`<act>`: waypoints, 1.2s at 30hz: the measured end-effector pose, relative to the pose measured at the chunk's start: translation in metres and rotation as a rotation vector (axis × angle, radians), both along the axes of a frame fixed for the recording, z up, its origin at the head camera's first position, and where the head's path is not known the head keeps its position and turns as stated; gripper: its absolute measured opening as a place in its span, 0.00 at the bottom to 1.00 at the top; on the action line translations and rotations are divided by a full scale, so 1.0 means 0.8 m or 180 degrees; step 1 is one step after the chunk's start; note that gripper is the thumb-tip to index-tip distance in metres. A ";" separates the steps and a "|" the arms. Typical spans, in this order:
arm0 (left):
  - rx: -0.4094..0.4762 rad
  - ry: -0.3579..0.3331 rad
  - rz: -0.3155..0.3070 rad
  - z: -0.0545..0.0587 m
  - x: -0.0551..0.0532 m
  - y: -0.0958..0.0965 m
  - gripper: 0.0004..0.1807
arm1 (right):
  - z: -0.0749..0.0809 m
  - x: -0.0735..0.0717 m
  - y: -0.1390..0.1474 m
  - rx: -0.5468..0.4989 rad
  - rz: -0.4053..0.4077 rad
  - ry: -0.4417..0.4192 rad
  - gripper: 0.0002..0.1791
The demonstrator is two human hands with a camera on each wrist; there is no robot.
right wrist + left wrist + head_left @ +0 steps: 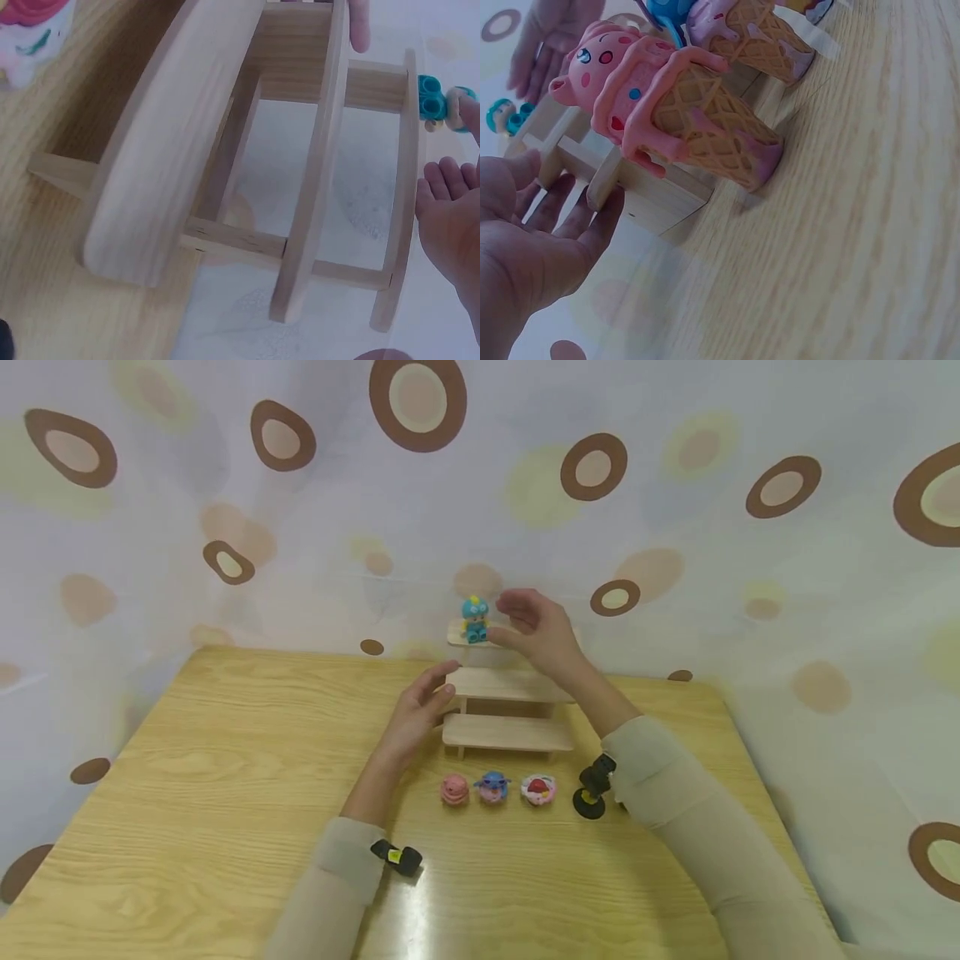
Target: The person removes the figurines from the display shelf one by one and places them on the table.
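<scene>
A three-tier wooden display shelf stands at the back of the table. My left hand holds its left side, thumb and bent fingers at the ends of the tiers. On the left part of the top tier sits a small figurine in a turquoise hood and suit. My right hand is just right of it, fingers extended and spread from the thumb; in the right wrist view the thumb overlaps the figurine's head.
In front of the shelf stand a pink ice-cream-cone toy, a blue-topped cone toy and a white one with a red patch. A patterned cloth hangs behind the wooden table.
</scene>
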State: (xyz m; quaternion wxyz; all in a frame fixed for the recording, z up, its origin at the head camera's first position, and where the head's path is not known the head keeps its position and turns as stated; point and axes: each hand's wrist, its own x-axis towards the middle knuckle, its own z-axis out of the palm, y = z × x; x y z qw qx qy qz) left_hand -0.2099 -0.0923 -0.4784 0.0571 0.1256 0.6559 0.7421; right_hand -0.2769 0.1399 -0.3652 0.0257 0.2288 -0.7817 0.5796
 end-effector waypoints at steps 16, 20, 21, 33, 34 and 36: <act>-0.0009 -0.0046 0.0003 -0.001 -0.001 -0.005 0.27 | 0.006 -0.004 -0.042 0.0167 0.0083 -0.0037 0.24; -0.0025 -0.0069 -0.0011 -0.003 -0.001 -0.005 0.28 | 0.000 0.003 -0.039 0.0258 -0.0026 0.0026 0.23; -0.0028 -0.0073 -0.0007 -0.003 -0.001 -0.005 0.28 | -0.001 0.006 -0.036 0.0263 -0.0046 0.0054 0.23; -0.0039 -0.0054 0.0005 -0.002 -0.001 -0.008 0.26 | 0.016 0.041 0.026 0.0166 -0.0234 0.0176 0.24; -0.0025 -0.0054 0.0000 -0.002 -0.001 -0.008 0.26 | 0.018 0.045 0.033 0.0168 -0.0252 0.0171 0.24; -0.0002 -0.0053 -0.0014 -0.002 -0.002 -0.007 0.26 | 0.022 0.055 0.048 0.0187 -0.0303 0.0178 0.24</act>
